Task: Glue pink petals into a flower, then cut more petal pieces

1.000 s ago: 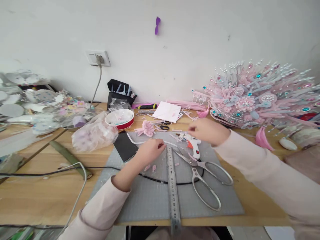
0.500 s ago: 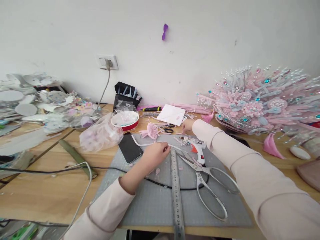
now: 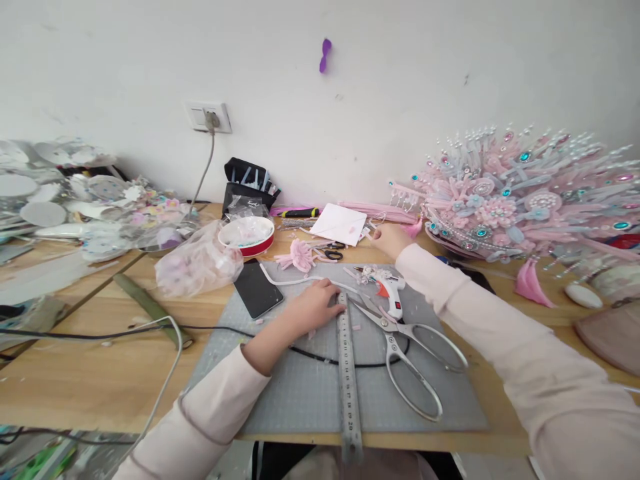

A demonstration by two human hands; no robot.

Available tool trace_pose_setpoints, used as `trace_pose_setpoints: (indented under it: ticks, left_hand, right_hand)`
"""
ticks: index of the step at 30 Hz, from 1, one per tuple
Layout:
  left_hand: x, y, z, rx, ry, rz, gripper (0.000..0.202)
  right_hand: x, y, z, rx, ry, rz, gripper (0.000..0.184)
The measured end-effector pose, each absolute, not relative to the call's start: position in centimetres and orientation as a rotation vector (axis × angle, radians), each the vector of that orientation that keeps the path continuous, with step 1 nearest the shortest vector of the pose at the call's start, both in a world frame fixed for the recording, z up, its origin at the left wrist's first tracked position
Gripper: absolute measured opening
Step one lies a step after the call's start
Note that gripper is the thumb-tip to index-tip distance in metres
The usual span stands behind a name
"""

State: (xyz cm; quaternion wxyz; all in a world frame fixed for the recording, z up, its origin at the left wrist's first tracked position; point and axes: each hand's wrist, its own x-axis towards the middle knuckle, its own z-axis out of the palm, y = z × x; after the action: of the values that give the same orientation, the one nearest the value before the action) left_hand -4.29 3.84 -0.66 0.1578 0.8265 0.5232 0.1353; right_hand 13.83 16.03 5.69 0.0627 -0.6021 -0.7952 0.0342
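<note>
My left hand (image 3: 315,307) lies low over the grey cutting mat (image 3: 295,400), thumb apart from its bent fingers, by the top end of a steel ruler (image 3: 349,380). A white fuzzy stem (image 3: 280,281) runs under its fingers and shows on both sides. Farther off, my right hand (image 3: 391,240) is closed in a pinch beside a white card (image 3: 339,224); whatever its fingertips hold is too small to make out. Large scissors (image 3: 393,330) lie partly open right of the ruler, near a white glue gun (image 3: 393,293).
A black phone (image 3: 259,290), pink fluffy flower (image 3: 300,256), small black scissors (image 3: 333,253) and red-rimmed bowl (image 3: 257,249) stand beyond the mat. At right sits a large beaded pink headdress (image 3: 500,207). A black cable (image 3: 320,359) crosses the mat. A green roll (image 3: 150,310) lies left.
My left hand has opened its thumb away from the fingers near the ruler's end. My right hand has shifted slightly right beside the card. The whole view has tilted a little.
</note>
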Motion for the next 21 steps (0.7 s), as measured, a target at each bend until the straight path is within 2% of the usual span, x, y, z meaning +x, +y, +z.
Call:
trace_pose_setpoints:
  ticks: [2,5,8,13,17,21]
  left_hand:
    - [-4.2,3.8,-0.9,2.368,1.479,0.362,0.039]
    - [-4.0,3.7,-1.2,2.295,1.540,0.354,0.045]
    - [-3.9,3.9,-1.3,2.162,1.597,0.386,0.046]
    - [-4.2,4.4,-1.0,1.867,1.640,0.449,0.046]
    - [-4.3,4.2,-0.4,1.590,1.440,0.614,0.049]
    - [-3.3,3.3,0.4,1.274,1.138,0.885,0.048]
  right_hand:
    - [14.2,13.0,5.5,-1.695,-2.269,0.198,0.015]
    - [14.4,8.0,4.1,-1.493,-2.169,0.567,0.009]
    - [14.2,4.7,2.3,-1.476,-2.090,0.820,0.020]
    - [13.8,3.9,0.6,-1.469,-1.953,1.044,0.007]
    - [13.8,3.9,0.5,-1.455,-1.768,1.298,0.005]
    - [13.8,3.8,0.6,-1.360,-1.665,1.326,0.011]
